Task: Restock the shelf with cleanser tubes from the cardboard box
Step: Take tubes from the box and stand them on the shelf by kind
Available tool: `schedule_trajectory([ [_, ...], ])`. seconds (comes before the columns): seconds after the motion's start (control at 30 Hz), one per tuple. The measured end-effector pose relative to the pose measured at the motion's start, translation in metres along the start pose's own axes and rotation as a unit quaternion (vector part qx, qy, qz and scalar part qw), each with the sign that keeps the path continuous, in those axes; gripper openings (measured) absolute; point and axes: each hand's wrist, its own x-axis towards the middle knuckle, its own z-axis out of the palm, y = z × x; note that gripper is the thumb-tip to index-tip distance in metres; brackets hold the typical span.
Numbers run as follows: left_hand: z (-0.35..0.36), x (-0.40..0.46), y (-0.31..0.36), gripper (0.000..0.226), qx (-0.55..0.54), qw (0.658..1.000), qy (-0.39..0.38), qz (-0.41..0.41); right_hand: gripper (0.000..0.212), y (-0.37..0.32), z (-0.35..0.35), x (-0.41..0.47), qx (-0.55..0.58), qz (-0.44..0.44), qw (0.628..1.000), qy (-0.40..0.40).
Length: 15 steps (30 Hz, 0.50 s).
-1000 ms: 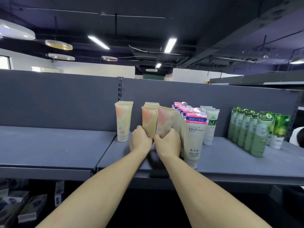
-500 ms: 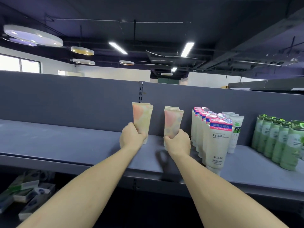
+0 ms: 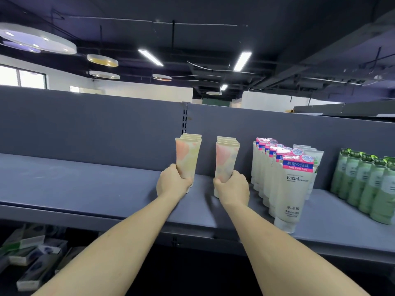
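Note:
Two short rows of pastel peach-and-yellow cleanser tubes stand cap-down on the grey shelf. My left hand grips the lower part of the front tube of the left row. My right hand grips the front tube of the right row. Both rows stand upright, a hand's width apart, against the grey back panel. The cardboard box is not in view.
Right of my right hand stands a row of white Facial cleanser tubes with pink labels, then green tubes at the far right. The lower shelf at bottom left holds boxed products. The shelf surface left of my hands is bare.
My left hand moved from the middle row over to the left row. The tilted tube in my right hand now stands upright in its row. The camera shifted left.

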Motion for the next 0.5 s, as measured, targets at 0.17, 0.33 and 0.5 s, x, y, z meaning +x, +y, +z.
schedule_trajectory([
  [0.17, -0.002, -0.002, -0.005, 0.031, -0.012, 1.0, -0.015, 0.013, 0.041, 0.0, 0.003, -0.004, 0.001, 0.015, 1.0, -0.004],
  [0.33, -0.004, -0.002, -0.005, 0.036, -0.025, 0.999, -0.037, 0.017, 0.058, 0.001, -0.008, -0.013, -0.021, 0.055, 0.998, -0.037],
  [0.5, -0.005, -0.016, 0.005, 0.093, 0.003, 0.998, -0.065, -0.004, 0.045, 0.013, -0.033, -0.036, -0.027, 0.001, 0.999, -0.034],
])
